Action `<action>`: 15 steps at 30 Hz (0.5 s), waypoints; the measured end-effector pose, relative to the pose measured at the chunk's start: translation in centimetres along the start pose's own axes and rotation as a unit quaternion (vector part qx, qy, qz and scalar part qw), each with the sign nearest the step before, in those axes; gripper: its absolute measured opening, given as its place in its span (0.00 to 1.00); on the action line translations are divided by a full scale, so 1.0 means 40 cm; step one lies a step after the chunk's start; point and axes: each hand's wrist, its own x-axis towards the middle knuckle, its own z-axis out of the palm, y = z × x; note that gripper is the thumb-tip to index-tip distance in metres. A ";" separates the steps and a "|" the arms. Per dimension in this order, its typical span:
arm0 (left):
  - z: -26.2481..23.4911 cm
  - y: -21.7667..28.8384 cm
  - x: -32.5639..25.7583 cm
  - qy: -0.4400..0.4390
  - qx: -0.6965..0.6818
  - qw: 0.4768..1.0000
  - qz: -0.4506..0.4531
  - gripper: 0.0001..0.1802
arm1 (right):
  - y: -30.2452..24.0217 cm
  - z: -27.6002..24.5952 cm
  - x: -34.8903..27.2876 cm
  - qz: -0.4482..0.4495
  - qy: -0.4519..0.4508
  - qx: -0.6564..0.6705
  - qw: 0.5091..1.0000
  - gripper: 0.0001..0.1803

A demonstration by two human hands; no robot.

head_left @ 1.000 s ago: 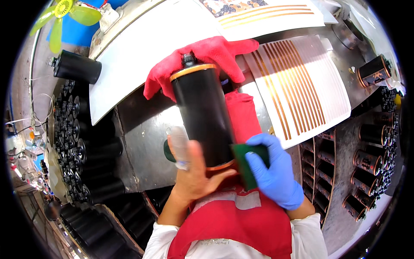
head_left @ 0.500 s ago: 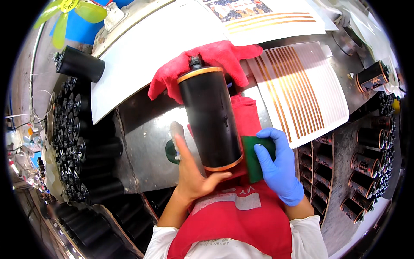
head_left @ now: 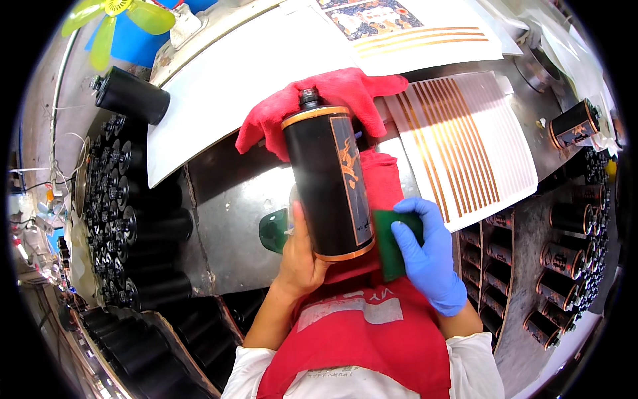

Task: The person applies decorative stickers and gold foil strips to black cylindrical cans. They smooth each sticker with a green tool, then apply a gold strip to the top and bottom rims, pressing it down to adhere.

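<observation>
A large black bottle [head_left: 314, 193] with gold bands at shoulder and base lies tilted in front of me, its neck resting on a crumpled red cloth [head_left: 266, 118]. A framed decal with an orange figure covers its right side. My left hand [head_left: 300, 263] grips the bottle low on its left side, some fingers hidden behind it. In a blue glove, my right hand [head_left: 432, 259] pinches a flat green scraper [head_left: 397, 246], whose edge is close to the bottle's lower right side; whether they touch is unclear. A small dark-green glossy thing [head_left: 272, 231] sits beside my left hand.
A sheet with gold strips [head_left: 458, 143] lies at right, a printed decal sheet [head_left: 425, 50] beyond it. White board [head_left: 232, 86] covers the far left. Plain black bottles [head_left: 156, 226] crowd the left; decorated bottles [head_left: 561, 256] stand at right. A green fan [head_left: 116, 10] is far left.
The bottle has turned about its length, bringing the decal into view on its right side. My left hand has closed in against the bottle. My right hand has hardly moved.
</observation>
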 end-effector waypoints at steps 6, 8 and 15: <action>0.022 0.034 -0.029 0.087 0.179 0.977 0.074 0.48 | 0.052 0.000 0.005 0.033 -0.019 0.002 0.999 0.13; 0.042 0.021 -0.065 0.107 0.249 0.953 0.133 0.44 | 0.064 -0.016 0.013 0.063 0.005 -0.031 0.997 0.12; 0.039 0.118 0.023 0.038 0.448 0.864 0.228 0.15 | 0.040 -0.039 0.091 0.113 -0.066 0.144 0.981 0.09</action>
